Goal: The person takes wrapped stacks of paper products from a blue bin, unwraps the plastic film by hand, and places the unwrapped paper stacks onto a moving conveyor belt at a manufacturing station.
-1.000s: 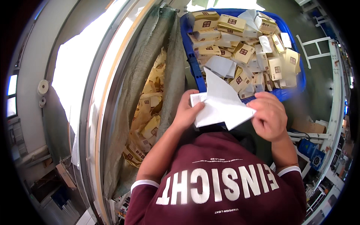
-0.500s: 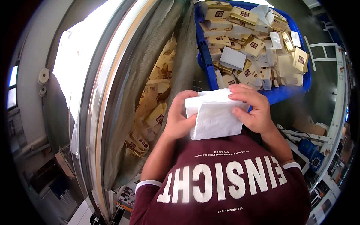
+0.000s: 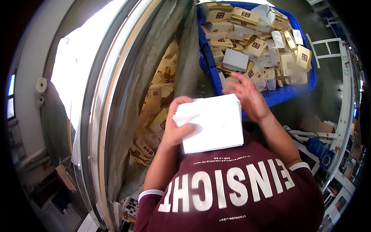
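Note:
A stack of white folded paper tissues (image 3: 212,123) lies in front of my chest. My left hand (image 3: 177,125) grips its left edge, thumb on top and fingers behind. At the far right corner of the stack is my right hand (image 3: 247,94), off the paper or barely at its edge, with the fingers spread and slightly blurred. Beyond it stands a blue plastic crate (image 3: 266,101) heaped with cream-and-yellow tissue packs (image 3: 256,47). A loose white stack of tissues (image 3: 235,60) rests on the heap.
Left of me hangs a grey-green woven sack (image 3: 135,104) with more tissue packs (image 3: 162,92) inside. Long metal rails (image 3: 98,112) run beside it. On the right are a white metal frame (image 3: 342,96) and a blue motor (image 3: 320,151).
My right hand has released the tissue stack and moved up, its fingers spreading. The stack has turned flatter toward me, still in my left hand.

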`<state>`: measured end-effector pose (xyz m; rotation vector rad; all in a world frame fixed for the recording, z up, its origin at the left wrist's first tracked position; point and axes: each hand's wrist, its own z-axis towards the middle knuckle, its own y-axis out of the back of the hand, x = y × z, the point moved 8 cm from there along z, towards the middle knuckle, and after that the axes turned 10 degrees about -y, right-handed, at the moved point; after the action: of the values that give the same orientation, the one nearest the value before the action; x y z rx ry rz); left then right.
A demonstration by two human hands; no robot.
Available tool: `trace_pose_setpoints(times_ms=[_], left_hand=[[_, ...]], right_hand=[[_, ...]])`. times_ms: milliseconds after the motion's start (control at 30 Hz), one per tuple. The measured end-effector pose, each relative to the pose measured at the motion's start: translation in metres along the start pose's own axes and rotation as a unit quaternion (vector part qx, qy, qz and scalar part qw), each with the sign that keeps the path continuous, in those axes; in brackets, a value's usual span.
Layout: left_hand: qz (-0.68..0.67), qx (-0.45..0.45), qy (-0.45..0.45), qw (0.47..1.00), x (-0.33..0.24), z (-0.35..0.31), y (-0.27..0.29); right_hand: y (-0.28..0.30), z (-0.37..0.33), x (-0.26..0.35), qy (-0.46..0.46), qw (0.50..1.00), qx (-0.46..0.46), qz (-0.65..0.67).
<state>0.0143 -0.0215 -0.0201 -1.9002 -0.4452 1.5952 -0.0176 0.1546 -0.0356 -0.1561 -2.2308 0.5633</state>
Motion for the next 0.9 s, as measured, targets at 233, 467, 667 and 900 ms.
trace_pose_setpoints(times_ms=[233,467,667,900], left_hand=[[0.137,0.030,-0.006,0.990,-0.011,0.005,0.011],[0.074,-0.075,-0.052,0.993,-0.029,-0.011,0.031],[-0.066,-0.008,0.105,0.992,-0.047,-0.022,0.017],[0.188,-0.168,-0.077,0.965,-0.151,-0.038,0.055]], right_hand=[[-0.051,-0.015,-0.008,0.060,0.984,0.112,-0.127],[-0.065,-0.031,0.047,0.187,0.948,0.054,-0.252],[-0.165,-0.104,0.078,0.650,0.501,0.206,-0.533],[-0.143,-0.073,0.084,0.626,0.558,0.103,-0.535]])
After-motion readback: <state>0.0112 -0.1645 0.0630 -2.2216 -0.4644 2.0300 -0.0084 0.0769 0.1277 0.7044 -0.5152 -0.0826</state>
